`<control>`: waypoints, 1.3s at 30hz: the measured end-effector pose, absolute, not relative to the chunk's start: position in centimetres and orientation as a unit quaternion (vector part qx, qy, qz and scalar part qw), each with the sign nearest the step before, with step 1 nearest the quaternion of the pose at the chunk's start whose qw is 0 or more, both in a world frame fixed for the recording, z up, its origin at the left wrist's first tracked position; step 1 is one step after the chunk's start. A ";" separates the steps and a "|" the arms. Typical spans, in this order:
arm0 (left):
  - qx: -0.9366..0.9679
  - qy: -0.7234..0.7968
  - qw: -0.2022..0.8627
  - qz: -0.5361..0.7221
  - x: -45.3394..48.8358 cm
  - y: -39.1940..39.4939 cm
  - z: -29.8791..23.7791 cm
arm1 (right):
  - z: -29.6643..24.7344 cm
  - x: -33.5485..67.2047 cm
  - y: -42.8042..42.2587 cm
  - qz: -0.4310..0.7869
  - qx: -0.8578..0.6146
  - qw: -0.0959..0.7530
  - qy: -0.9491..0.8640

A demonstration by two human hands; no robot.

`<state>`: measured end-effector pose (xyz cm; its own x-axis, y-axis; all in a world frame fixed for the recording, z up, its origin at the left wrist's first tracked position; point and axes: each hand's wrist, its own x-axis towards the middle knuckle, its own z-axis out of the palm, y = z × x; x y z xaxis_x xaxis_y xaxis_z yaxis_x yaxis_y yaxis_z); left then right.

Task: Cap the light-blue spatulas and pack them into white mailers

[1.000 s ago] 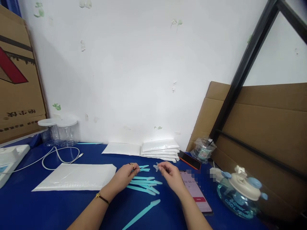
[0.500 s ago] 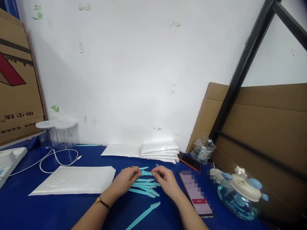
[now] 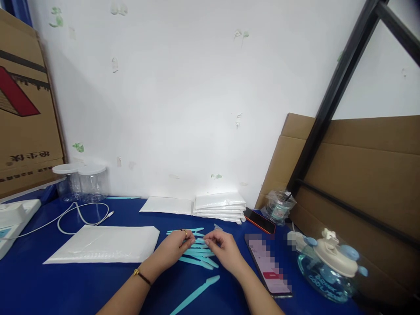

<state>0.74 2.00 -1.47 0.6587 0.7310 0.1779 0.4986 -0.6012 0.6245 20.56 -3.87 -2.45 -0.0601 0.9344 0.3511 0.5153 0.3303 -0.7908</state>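
Note:
Several turquoise eyebrow razors (image 3: 198, 253) lie side by side on the blue tabletop under and between my hands. My left hand (image 3: 175, 246) is pinched closed on one end of an eyebrow razor above the pile. Facing it, my right hand (image 3: 226, 250) has thumb and forefinger pinched at the other end, with only a short stretch of the razor showing between. A small clear piece (image 3: 218, 227) shows just behind my right fingers; whether they touch it I cannot tell. One separate razor (image 3: 196, 295) lies diagonally nearer to me.
A large white padded envelope (image 3: 105, 245) lies left, with a white cable (image 3: 77, 214) and lidded clear jars (image 3: 92, 183) behind. A stack of white envelopes (image 3: 219, 205) sits by the wall. Right are a phone (image 3: 267, 267), another phone (image 3: 260, 220) and a water bottle (image 3: 328, 267).
My hands have come slightly closer together over the razors, the right one moving a little left. The whole view has shifted slightly.

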 end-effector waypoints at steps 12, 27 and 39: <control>0.861 0.454 0.116 0.196 0.0 3.4 -1.9 | -4.0 25.2 -1.3 0.037 -0.658 0.356 -0.663; 0.855 0.487 0.096 0.148 0.2 4.3 -3.1 | -4.2 22.7 -0.7 -0.023 -0.704 0.182 -0.686; 0.835 0.479 0.176 0.207 -0.4 4.1 -1.8 | -4.3 22.2 -0.3 -0.025 -0.646 0.189 -0.740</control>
<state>-0.43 4.11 -1.80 0.4561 0.8721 0.1772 0.7258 -0.4797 0.4931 22.22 -0.34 -4.31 -0.0954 0.9455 0.3113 0.9644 0.1652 -0.2063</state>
